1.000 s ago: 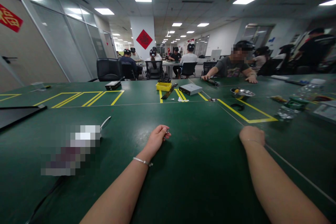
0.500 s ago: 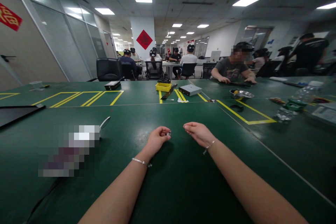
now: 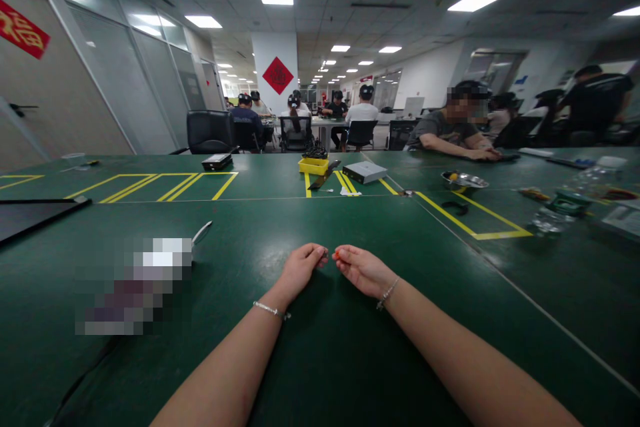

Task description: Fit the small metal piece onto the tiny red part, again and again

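Both my hands rest on the green table (image 3: 350, 360) in front of me, fingertips almost meeting. My left hand (image 3: 300, 267) is closed in a pinch on a small metallic part that I cannot name. My right hand (image 3: 363, 270) lies palm up beside it, its fingers pinched on a tiny orange piece (image 3: 337, 254). A thin bracelet circles each wrist.
A blurred object with a metal tool sticking out (image 3: 200, 233) lies to my left. Further back stand a yellow bin (image 3: 313, 165), a grey box (image 3: 365, 171), a metal bowl (image 3: 463, 180) and plastic bottles (image 3: 555, 213). A person (image 3: 450, 133) sits across at the right; others sit beyond.
My right hand has come in from the far right to meet my left hand and now pinches a small orange piece. My left hand has stayed in place.
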### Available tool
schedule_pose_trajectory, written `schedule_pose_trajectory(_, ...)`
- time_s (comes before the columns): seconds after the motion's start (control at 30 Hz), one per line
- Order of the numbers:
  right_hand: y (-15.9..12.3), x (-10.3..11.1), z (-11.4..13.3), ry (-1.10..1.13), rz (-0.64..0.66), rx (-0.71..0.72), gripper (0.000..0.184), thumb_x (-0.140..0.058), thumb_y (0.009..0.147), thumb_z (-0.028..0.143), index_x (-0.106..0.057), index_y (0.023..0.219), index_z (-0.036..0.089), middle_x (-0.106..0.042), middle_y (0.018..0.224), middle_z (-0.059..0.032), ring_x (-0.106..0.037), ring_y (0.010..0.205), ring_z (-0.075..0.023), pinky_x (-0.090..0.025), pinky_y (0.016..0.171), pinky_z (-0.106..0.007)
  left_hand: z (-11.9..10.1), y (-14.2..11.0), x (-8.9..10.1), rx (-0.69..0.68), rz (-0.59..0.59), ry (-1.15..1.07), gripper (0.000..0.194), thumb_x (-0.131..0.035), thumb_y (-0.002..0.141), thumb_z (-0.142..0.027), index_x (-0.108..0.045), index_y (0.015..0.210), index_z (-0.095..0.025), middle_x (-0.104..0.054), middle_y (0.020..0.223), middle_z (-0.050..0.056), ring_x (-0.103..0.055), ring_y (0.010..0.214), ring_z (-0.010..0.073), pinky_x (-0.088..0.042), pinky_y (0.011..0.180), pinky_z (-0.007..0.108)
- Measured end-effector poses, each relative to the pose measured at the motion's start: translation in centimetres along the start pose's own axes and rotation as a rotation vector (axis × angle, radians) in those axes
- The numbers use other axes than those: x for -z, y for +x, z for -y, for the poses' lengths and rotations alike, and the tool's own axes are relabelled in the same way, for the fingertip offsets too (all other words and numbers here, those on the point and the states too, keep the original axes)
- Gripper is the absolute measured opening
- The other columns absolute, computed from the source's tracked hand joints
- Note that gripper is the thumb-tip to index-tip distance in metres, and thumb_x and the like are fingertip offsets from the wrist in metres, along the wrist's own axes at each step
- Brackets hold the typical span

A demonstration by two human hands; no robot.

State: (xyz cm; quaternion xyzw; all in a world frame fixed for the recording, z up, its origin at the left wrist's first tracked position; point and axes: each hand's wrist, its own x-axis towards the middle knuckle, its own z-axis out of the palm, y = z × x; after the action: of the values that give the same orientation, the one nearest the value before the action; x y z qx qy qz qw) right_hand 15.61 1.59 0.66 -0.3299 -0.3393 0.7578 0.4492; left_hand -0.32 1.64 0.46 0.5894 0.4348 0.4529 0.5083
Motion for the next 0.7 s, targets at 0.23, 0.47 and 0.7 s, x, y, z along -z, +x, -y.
schedule_pose_trajectory(0.23, -0.02, -0.05, -0.30, 0.009, 0.031, -0.023, 0.016, -0.059, 0.069, 0.029, -0.054, 0.077, 0.016, -0.056, 0.062, 0.0024, -0.051, 0.055, -0.0048, -0.040, 0.052, -0.017, -0.07, -0.06, -0.13, -0.006, -0.011, -0.003, 0.019, -0.060, 0.062, -0.027, -0.059, 0.077, -0.014, -0.059, 0.067, 0.001, -0.052, 0.062, 0.0101, -0.041, 0.061, 0.022)
schedule_pose_trajectory(0.47, -0.03, 0.07, -0.45, 0.001, 0.029, 0.025, 0.020, -0.064, 0.063, 0.018, -0.055, 0.082, 0.016, -0.058, 0.068, 0.0015, -0.053, 0.059, -0.0047, -0.042, 0.057, -0.018, -0.31, -0.24, -0.11, 0.000, 0.006, -0.033, 0.025, -0.064, 0.055, -0.016, -0.057, 0.078, -0.013, -0.051, 0.059, -0.004, -0.045, 0.054, 0.0061, -0.035, 0.051, 0.018)
schedule_pose_trajectory(0.7, 0.23, -0.21, -0.71, 0.001, -0.044, 0.066, 0.018, -0.063, 0.063, 0.015, -0.058, 0.080, 0.013, -0.060, 0.072, -0.0021, -0.055, 0.065, -0.0072, -0.044, 0.067, -0.022, 0.33, -0.05, -0.18, -0.048, -0.020, 0.047, 0.022, -0.062, 0.057, -0.019, -0.056, 0.078, -0.015, -0.048, 0.057, -0.005, -0.043, 0.051, 0.0064, -0.033, 0.049, 0.018)
